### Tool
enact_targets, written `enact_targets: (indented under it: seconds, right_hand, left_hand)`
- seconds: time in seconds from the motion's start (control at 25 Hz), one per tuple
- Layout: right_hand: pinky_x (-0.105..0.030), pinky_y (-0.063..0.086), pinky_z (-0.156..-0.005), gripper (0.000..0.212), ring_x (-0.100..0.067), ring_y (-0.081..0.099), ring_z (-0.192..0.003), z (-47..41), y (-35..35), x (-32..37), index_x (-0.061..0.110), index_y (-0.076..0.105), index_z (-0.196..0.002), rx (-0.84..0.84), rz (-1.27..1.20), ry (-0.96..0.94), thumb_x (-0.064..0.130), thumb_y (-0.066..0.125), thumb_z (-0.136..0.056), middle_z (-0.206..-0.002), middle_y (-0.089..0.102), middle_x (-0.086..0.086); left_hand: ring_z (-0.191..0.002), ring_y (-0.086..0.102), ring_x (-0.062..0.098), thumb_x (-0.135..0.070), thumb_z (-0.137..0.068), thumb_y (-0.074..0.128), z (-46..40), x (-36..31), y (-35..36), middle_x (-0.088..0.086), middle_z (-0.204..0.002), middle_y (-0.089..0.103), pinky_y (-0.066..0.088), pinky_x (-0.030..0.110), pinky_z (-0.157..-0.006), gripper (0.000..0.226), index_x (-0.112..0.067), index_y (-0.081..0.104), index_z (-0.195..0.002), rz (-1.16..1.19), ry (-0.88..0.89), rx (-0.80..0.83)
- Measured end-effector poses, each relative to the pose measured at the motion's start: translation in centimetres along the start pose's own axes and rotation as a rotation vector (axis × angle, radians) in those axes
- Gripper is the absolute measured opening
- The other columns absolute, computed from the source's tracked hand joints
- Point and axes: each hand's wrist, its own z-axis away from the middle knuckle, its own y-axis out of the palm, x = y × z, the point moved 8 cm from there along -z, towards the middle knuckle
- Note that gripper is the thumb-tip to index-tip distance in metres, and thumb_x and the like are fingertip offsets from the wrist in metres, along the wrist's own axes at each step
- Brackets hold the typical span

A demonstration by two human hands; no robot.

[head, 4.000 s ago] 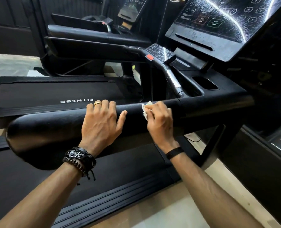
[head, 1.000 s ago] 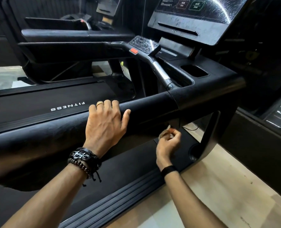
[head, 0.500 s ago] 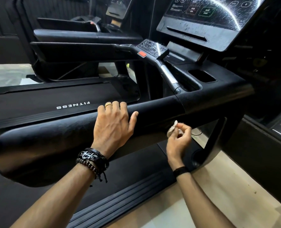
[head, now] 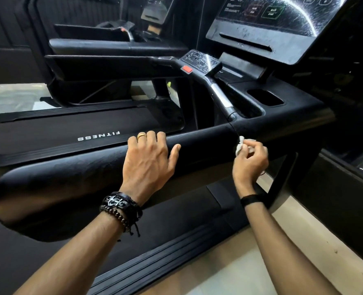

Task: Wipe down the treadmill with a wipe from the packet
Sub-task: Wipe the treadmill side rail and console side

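The black treadmill's padded side handrail (head: pixel 74 179) runs across the middle of the view toward the console (head: pixel 282 15). My left hand (head: pixel 149 159) rests on top of the rail, fingers draped over its far side. My right hand (head: pixel 250 160) pinches a small crumpled white wipe (head: pixel 239 146) and holds it against the near side of the rail, close to the seam where the rail joins the console tray. The wipe packet is not in view.
The running belt (head: pixel 59 133) with "FITNESS" lettering lies beyond the rail. A cup holder recess (head: pixel 265 97) and a red stop button (head: pixel 187 69) sit near the console. A second treadmill (head: pixel 112 43) stands behind. A pale tiled floor (head: pixel 229 271) lies at bottom right.
My right hand, which had dropped below the rail with the wipe, has risen back up to the rail's side near the seam. My left hand has stayed on the rail.
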Motion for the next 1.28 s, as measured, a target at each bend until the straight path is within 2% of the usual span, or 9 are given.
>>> enact_targets:
  seconds: [0.12,0.28,0.44,0.56,0.72,0.88,1.08,1.2,1.28]
  right_hand:
    - [-0.004,0.037,-0.075,0.011,-0.01,0.051,-0.079,2.0,1.1,3.4,0.0,0.069,-0.089,0.23,0.043,-0.38,-0.009,0.063,-0.086,-0.089,0.058,-0.012]
    - [-0.012,0.044,-0.075,0.011,-0.018,0.054,-0.079,-2.1,0.9,2.4,0.0,0.071,-0.089,0.154,0.059,-0.147,-0.007,0.063,-0.087,-0.092,0.059,-0.014]
    - [-0.007,0.04,-0.076,0.012,-0.012,0.055,-0.077,0.3,2.8,5.6,0.003,0.071,-0.092,0.401,0.072,-0.48,-0.006,0.063,-0.089,-0.091,0.057,-0.009]
    - [-0.017,0.042,-0.08,0.009,-0.025,0.059,-0.08,-3.8,2.4,4.6,0.002,0.072,-0.089,0.274,0.122,-0.263,-0.003,0.064,-0.089,-0.092,0.061,-0.017]
    - [-0.014,0.041,-0.077,0.006,-0.017,0.057,-0.08,0.0,4.8,7.3,0.001,0.069,-0.091,0.495,0.144,-0.542,-0.001,0.064,-0.09,-0.092,0.058,-0.008]
    - [-0.023,0.044,-0.079,0.008,-0.03,0.063,-0.086,-5.3,4.2,5.5,0.003,0.072,-0.093,0.382,0.207,-0.341,0.002,0.064,-0.091,-0.095,0.063,-0.017]
    - [-0.027,0.047,-0.076,0.008,-0.019,0.059,-0.081,-0.4,5.3,7.5,0.001,0.069,-0.095,0.553,0.173,-0.617,0.001,0.061,-0.093,-0.094,0.059,-0.011]
    - [-0.028,0.046,-0.076,0.01,-0.029,0.063,-0.085,-4.4,4.7,6.1,0.001,0.07,-0.097,0.432,0.215,-0.421,0.001,0.062,-0.093,-0.098,0.06,-0.016]
    - [-0.026,0.044,-0.076,0.009,-0.03,0.062,-0.085,-2.9,5.2,6.5,-0.001,0.069,-0.096,0.429,0.252,-0.439,-0.001,0.062,-0.092,-0.098,0.059,-0.017]
  left_hand:
    - [-0.079,0.051,0.03,-0.055,-0.104,0.02,0.0,0.1,0.0,0.01,-0.085,0.053,0.038,0.043,-0.073,0.052,-0.014,0.049,-0.092,-0.003,-0.007,0.003]
    - [-0.079,0.051,0.029,-0.055,-0.104,0.019,0.0,-0.1,-0.1,0.009,-0.084,0.053,0.039,0.043,-0.073,0.052,-0.014,0.049,-0.091,-0.002,0.003,-0.001]
    - [-0.078,0.05,0.029,-0.055,-0.103,0.019,0.0,0.0,-0.1,0.008,-0.083,0.052,0.038,0.043,-0.071,0.052,-0.015,0.049,-0.091,0.002,-0.004,-0.007]
    - [-0.078,0.051,0.029,-0.055,-0.103,0.02,-0.1,0.0,-0.2,0.009,-0.083,0.053,0.038,0.043,-0.071,0.052,-0.014,0.05,-0.091,0.01,-0.002,-0.008]
    - [-0.078,0.051,0.029,-0.055,-0.103,0.021,0.0,0.1,-0.1,0.008,-0.082,0.053,0.039,0.043,-0.071,0.051,-0.015,0.05,-0.09,0.008,-0.007,-0.01]
    - [-0.079,0.052,0.029,-0.056,-0.103,0.021,-0.2,0.1,-0.1,0.008,-0.084,0.055,0.039,0.043,-0.073,0.051,-0.015,0.05,-0.091,0.027,-0.008,-0.005]
    - [-0.078,0.052,0.029,-0.056,-0.102,0.023,-0.2,0.1,-0.1,0.008,-0.082,0.054,0.039,0.043,-0.072,0.05,-0.015,0.05,-0.09,0.026,-0.015,-0.017]
    - [-0.078,0.052,0.029,-0.056,-0.103,0.022,-0.2,0.0,-0.1,0.008,-0.083,0.054,0.04,0.043,-0.073,0.051,-0.015,0.05,-0.09,0.024,-0.007,-0.011]
    - [-0.078,0.051,0.028,-0.056,-0.103,0.021,-0.1,0.0,-0.1,0.008,-0.083,0.054,0.04,0.042,-0.073,0.051,-0.015,0.05,-0.091,0.011,-0.01,-0.018]
